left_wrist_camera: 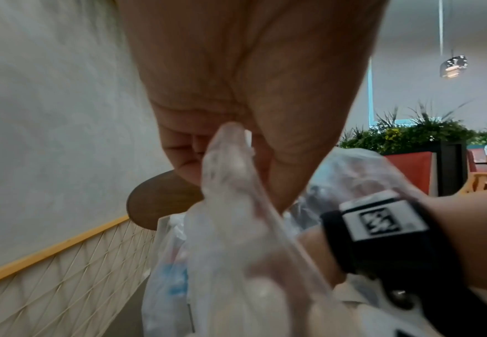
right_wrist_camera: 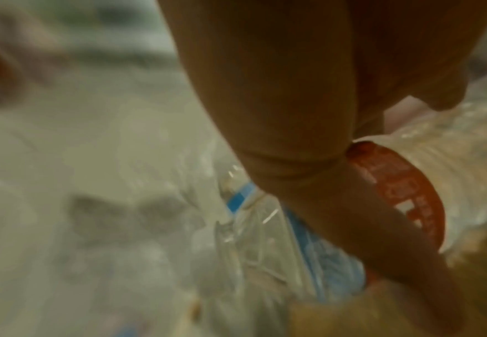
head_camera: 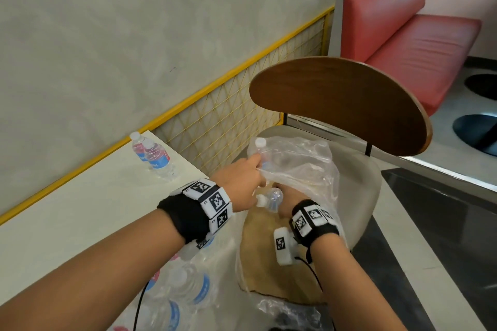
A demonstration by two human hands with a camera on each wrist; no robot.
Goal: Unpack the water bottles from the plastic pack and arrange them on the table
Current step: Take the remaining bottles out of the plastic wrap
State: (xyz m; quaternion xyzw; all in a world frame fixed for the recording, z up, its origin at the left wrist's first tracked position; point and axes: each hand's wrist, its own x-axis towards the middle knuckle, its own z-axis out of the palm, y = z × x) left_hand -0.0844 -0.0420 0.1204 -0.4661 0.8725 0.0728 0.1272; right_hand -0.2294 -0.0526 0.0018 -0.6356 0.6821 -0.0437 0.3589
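Head view: chair (head_camera: 341, 105) behind plastic pack (head_camera: 304, 166)

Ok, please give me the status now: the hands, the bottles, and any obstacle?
Left hand pinches plastic wrap open. Right hand inside, grips a bottle. Two bottles on table. Wrap hampers the pull.

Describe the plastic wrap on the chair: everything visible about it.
The plastic wrap is thin, clear and crumpled, torn open and billowing over the chair seat. At least two bottles show through it, one capped bottle upright at its far edge. The left hand pinches its edge; the right hand reaches inside.
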